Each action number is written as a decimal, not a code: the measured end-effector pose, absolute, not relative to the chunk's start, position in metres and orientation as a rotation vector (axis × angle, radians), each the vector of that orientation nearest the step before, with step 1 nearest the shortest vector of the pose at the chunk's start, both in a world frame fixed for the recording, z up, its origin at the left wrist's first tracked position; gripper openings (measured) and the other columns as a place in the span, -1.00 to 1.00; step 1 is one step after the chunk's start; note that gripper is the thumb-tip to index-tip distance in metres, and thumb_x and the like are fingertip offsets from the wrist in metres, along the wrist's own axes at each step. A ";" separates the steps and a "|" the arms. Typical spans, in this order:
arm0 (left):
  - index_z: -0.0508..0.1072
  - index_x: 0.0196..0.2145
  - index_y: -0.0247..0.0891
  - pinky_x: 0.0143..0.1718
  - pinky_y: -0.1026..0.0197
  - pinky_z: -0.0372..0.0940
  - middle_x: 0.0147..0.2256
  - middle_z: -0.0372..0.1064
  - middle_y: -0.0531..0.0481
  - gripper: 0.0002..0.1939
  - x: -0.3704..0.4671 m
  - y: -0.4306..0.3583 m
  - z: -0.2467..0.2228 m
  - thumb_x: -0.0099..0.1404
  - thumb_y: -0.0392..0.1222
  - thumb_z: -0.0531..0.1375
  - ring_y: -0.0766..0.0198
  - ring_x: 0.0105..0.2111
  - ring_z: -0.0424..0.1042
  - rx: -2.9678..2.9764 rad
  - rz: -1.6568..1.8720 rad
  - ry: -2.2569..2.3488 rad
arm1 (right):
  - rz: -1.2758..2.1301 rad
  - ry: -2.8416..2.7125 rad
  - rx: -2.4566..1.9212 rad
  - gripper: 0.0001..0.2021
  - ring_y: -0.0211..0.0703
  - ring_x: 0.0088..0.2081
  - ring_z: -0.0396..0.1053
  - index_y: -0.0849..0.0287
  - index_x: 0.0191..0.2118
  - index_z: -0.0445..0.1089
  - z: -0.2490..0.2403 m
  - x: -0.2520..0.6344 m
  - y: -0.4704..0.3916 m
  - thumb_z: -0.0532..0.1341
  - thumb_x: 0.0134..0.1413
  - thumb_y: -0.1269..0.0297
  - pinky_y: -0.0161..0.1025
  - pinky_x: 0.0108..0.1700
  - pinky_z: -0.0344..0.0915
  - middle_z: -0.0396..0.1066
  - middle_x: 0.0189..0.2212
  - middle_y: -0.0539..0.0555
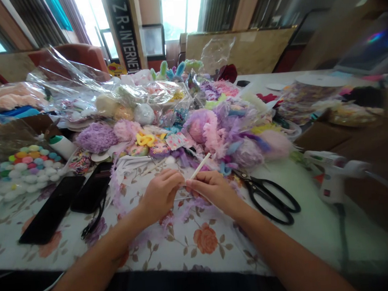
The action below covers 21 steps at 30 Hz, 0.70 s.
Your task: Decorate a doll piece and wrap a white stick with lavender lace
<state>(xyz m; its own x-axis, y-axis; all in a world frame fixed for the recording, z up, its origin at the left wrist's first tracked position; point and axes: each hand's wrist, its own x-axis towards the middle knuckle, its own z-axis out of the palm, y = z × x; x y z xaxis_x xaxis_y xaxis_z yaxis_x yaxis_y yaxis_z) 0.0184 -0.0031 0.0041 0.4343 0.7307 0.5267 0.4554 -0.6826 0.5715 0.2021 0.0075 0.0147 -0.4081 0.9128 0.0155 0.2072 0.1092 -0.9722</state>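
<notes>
Over the flowered tablecloth [205, 242], both hands meet near the middle. My right hand [217, 189] is closed around a thin white stick [202, 165], whose upper end points away to the right. Its lower end is hidden by the fingers. My left hand [162, 194] is pinched shut beside it, the fingertips almost touching those of the right. Whatever lies between the left fingers is too small to make out. Fluffy lavender yarn [198, 203] lies under and beside the hands.
Black-handled scissors [272, 197] lie right of my hands, a white glue gun [331, 176] farther right. Two black phones [52, 211] [92, 188] rest at left, near bagged pompoms [32, 168]. A heap of yarn balls [97, 136] and plastic bags [157, 92] spreads across the back.
</notes>
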 end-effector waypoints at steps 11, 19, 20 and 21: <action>0.40 -0.32 -0.25 -0.23 0.26 0.25 -0.37 0.43 -0.01 -0.88 0.020 -0.005 0.005 0.36 -0.24 0.09 0.29 -0.32 0.38 2.317 1.210 1.098 | 1.577 -1.432 -1.115 -0.70 -0.44 -0.69 0.09 0.25 -0.54 0.43 0.012 0.199 0.007 0.28 -0.02 0.09 -0.42 -0.66 -0.07 0.29 -0.69 -0.06; 0.36 -0.39 -0.23 -0.42 0.29 0.16 -0.48 0.26 0.08 -0.80 0.015 -0.003 0.013 0.34 -0.10 0.10 0.35 -0.47 0.23 1.843 1.082 1.226 | 1.661 -1.372 -0.796 -0.77 -0.24 -0.47 0.44 0.23 -0.24 0.54 0.017 0.210 0.012 0.24 0.06 0.20 -0.34 -0.47 0.33 0.52 -0.40 0.10; 0.35 -0.39 -0.23 -0.44 0.30 0.15 -0.48 0.25 0.09 -0.79 0.014 -0.002 0.013 0.33 -0.07 0.10 0.36 -0.48 0.22 1.780 1.060 1.211 | 1.632 -1.408 -0.770 -0.75 -0.21 -0.42 0.46 0.20 -0.16 0.53 0.016 0.212 0.012 0.26 0.06 0.21 -0.31 -0.42 0.36 0.53 -0.34 0.11; 0.35 -0.38 -0.23 -0.45 0.30 0.14 -0.47 0.24 0.09 -0.78 0.013 -0.001 0.013 0.33 -0.05 0.10 0.36 -0.49 0.20 1.737 1.042 1.190 | 1.579 -1.464 -0.765 -0.73 -0.19 -0.39 0.47 0.17 -0.10 0.51 0.016 0.213 0.012 0.27 0.07 0.22 -0.27 -0.39 0.38 0.54 -0.32 0.11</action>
<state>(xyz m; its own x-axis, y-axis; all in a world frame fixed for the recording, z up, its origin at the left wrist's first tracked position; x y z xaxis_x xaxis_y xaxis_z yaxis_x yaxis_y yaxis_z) 0.0134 -0.0007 0.0132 0.2282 0.9534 0.1974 0.3216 -0.2652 0.9090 0.2127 0.0124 0.0156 -0.4693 0.8772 0.1011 -0.1672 0.0242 -0.9856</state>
